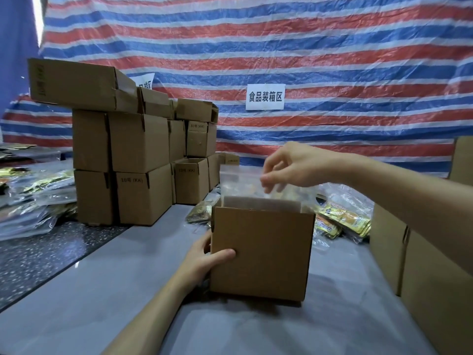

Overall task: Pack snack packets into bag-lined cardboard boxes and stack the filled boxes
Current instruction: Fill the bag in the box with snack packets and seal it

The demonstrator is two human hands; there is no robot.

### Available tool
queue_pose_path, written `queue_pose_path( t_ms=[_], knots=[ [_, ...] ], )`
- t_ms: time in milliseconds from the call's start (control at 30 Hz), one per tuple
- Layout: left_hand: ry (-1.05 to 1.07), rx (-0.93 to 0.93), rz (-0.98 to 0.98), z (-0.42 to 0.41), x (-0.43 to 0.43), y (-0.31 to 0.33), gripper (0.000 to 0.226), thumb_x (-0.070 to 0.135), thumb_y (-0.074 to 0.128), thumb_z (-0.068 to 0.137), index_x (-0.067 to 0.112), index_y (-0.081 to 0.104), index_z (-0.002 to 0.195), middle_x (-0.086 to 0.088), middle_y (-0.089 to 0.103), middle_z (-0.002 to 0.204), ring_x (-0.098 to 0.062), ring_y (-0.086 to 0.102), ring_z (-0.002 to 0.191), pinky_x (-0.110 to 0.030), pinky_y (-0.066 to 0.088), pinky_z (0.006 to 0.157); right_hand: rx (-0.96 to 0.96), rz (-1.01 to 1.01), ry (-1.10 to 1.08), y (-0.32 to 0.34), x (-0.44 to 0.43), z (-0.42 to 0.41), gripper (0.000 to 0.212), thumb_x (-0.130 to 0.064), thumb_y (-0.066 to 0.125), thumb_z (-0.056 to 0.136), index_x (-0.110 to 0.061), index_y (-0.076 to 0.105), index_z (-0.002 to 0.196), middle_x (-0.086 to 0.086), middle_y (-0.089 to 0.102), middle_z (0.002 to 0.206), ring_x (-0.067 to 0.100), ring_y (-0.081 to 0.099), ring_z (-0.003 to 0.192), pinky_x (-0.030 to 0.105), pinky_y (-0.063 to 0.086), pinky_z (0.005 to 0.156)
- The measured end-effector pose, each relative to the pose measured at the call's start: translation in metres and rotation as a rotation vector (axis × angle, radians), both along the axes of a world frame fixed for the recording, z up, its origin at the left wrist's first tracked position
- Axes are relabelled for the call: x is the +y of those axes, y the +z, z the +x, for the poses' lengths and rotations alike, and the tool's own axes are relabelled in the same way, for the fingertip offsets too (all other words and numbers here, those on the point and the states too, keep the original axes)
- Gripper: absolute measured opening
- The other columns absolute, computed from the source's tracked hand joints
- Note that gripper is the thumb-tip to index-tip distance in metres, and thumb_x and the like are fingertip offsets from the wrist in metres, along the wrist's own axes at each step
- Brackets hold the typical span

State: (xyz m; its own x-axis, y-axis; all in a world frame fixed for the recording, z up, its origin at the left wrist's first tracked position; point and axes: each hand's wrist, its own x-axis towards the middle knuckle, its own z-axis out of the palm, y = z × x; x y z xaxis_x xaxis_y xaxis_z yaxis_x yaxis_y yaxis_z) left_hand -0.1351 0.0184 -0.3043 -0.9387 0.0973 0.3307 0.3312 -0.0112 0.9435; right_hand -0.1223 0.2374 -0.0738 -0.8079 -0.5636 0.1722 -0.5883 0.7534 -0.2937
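We see 1 open cardboard box (261, 252) upright on the bench (332, 319), our left grip (204, 257) clamped round its near left corner. Our right grip (289, 167) pinches the top edge of the clear bag (238, 180) rising from it. Snack packets (340, 221) lie just right.

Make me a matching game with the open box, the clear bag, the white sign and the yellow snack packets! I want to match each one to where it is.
Things:
1. open box
2. clear bag
3. white sign
4. yellow snack packets

Places:
A. on the striped tarp
B. pinched by the right hand
C. gripped by the left hand
D. lying on the table, to the right of the open box

Pairs: 1-C, 2-B, 3-A, 4-D.
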Motion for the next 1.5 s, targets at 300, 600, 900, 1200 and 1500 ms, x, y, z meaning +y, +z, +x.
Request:
queue_pose_path(
  t_ms=[300, 600, 900, 1200, 1500],
  knots=[
    [0.072, 0.077, -0.121, 0.005, -0.002, 0.001, 0.072, 0.047, 0.083, 0.054, 0.028, 0.061, 0.121, 0.01, 0.075, 0.111, -0.01, 0.07, 0.105, -0.032, 0.057, 0.09, -0.498, -0.086, 0.004, -0.003, 0.016, -0.019, 0.021, -0.027, 0.049, 0.106, -0.01, 0.061, 0.11, 0.007, 0.077, 0.11, 0.043, 0.071, 0.089, 0.046, 0.06, 0.076],
    [0.13, 0.119, -0.188, 0.005, -0.003, 0.002, 0.088, 0.049, 0.083, 0.05, 0.026, 0.057, 0.131, 0.009, 0.071, 0.117, -0.007, 0.065, 0.108, -0.039, 0.054, 0.098, -0.22, 0.265, -0.163, -0.052, -0.005, -0.043, 0.019, -0.019, 0.056, 0.1, -0.021, 0.071, 0.089, -0.006, 0.068, 0.087, 0.01, 0.064, 0.074, 0.022, 0.049, 0.062],
    [0.118, 0.099, -0.162, 0.001, -0.003, -0.001, 0.086, 0.047, 0.084, 0.05, 0.025, 0.059, 0.13, 0.003, 0.072, 0.115, -0.01, 0.067, 0.105, -0.039, 0.055, 0.095, -0.318, 0.283, -0.128, -0.065, -0.021, -0.049, 0.021, -0.018, 0.06, 0.1, -0.018, 0.076, 0.114, -0.01, 0.073, 0.089, 0.007, 0.071, 0.081, 0.016, 0.055, 0.066],
    [0.09, 0.09, -0.17, 0.0, -0.004, 0.0, 0.079, 0.047, 0.082, 0.054, 0.029, 0.059, 0.126, 0.013, 0.072, 0.113, -0.007, 0.068, 0.103, -0.034, 0.056, 0.092, -0.177, 0.073, -0.04, -0.067, -0.017, -0.051, 0.029, -0.007, 0.065, 0.093, -0.031, 0.076, 0.084, -0.01, 0.075, 0.084, 0.009, 0.073, 0.08, 0.017, 0.057, 0.064],
    [0.057, 0.069, -0.132, -0.003, -0.003, -0.002, 0.078, 0.05, 0.081, 0.052, 0.031, 0.059, 0.124, 0.016, 0.074, 0.111, -0.009, 0.07, 0.103, -0.028, 0.058, 0.083, -0.321, -0.248, -0.085, -0.056, -0.001, -0.046, 0.04, -0.043, 0.048, 0.104, -0.016, 0.076, 0.099, -0.001, 0.079, 0.088, 0.013, 0.076, 0.079, 0.025, 0.061, 0.069]
  ],
)
